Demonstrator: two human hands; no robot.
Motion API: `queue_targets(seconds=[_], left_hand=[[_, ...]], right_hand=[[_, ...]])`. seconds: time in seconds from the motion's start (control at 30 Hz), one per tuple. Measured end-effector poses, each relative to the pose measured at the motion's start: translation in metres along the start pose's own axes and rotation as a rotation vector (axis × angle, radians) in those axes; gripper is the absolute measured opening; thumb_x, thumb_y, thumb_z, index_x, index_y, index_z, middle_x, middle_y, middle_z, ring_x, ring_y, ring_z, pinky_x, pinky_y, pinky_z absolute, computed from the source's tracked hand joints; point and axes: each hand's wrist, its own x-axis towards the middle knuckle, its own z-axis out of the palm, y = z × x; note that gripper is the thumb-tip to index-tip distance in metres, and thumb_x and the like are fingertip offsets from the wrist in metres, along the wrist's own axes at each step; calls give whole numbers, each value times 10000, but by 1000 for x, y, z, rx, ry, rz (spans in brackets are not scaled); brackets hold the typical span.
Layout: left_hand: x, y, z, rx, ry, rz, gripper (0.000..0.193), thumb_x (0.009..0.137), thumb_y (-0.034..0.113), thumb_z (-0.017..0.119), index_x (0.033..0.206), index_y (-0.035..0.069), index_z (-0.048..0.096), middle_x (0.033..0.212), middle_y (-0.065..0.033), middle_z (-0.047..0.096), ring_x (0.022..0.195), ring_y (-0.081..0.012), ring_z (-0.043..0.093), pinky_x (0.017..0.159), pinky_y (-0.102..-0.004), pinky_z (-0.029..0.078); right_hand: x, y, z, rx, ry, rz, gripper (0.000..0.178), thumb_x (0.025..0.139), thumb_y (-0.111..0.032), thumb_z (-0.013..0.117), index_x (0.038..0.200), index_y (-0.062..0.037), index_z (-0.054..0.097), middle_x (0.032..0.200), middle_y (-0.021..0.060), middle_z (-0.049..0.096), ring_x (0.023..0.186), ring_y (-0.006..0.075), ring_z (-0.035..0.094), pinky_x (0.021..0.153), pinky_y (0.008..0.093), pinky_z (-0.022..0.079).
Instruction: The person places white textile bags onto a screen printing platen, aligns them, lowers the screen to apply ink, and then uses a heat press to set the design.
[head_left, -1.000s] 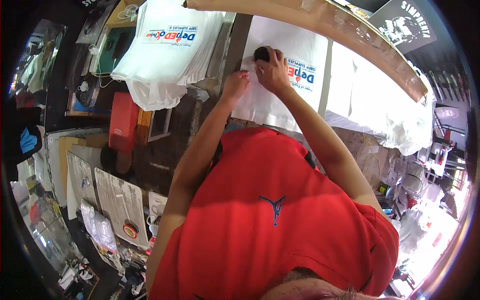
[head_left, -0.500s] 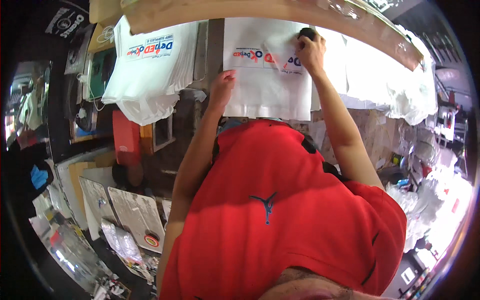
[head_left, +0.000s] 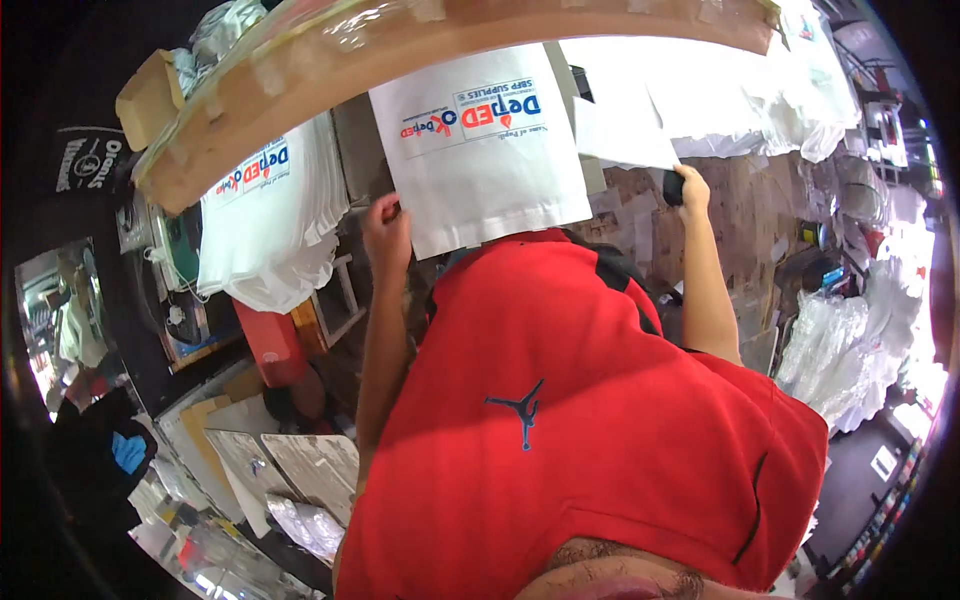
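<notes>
In front of me lies a white bag [head_left: 485,190] with blue and red print across its upper part. My left hand [head_left: 388,235] is closed at the bag's left edge, fingers curled and fingertips against it. Off to the right of the bag, my right hand [head_left: 692,192] is closed round a small rounded black object [head_left: 673,188], whose exact kind I cannot make out. Its fingers also pinch the corner of a thin white sheet [head_left: 628,130], which stretches from the hand back toward the bag's right side.
A long taped cardboard box [head_left: 430,48] crosses the far side. At left hangs a stack of printed white bags [head_left: 265,235]; more white bags [head_left: 720,95] lie at far right. Below the left stack stands a red box [head_left: 270,345]. Clear plastic packs [head_left: 825,340] are piled at right.
My right hand has moved from the bag's print out to the right and nearer me, carrying the black object and the sheet off the print. The view has turned, shifting the scene.
</notes>
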Motion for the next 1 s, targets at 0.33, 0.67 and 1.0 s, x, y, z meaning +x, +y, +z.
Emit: queue_targets(seconds=[0.33, 0.67, 1.0], left_hand=[[-45, -20, -38, 173, -193, -521, 333, 969, 344, 689, 1029, 18, 659, 942, -57, 695, 724, -148, 691, 683, -283, 546], [-63, -18, -32, -414, -221, -517, 297, 987, 280, 669, 1119, 15, 659, 1003, -56, 690, 909, -197, 701, 801, -300, 534], [-68, 58, 26, -33, -39, 153, 311, 949, 229, 717, 1127, -20, 664, 1005, -117, 726, 934, -156, 665, 829, -330, 516]], right_hand=[[-41, -75, 42, -745, -203, -634, 424, 723, -180, 740, 1126, -73, 660, 1057, 173, 699, 1068, 325, 657, 927, 401, 522], [2, -66, 143, -1244, -32, -871, 526, 867, -510, 718, 1317, -249, 638, 1398, 240, 542, 1257, 415, 534, 1015, 534, 443], [-138, -46, 97, -722, -1014, 188, 389, 965, -403, 662, 891, -25, 719, 821, 29, 719, 657, 83, 624, 579, 238, 453]])
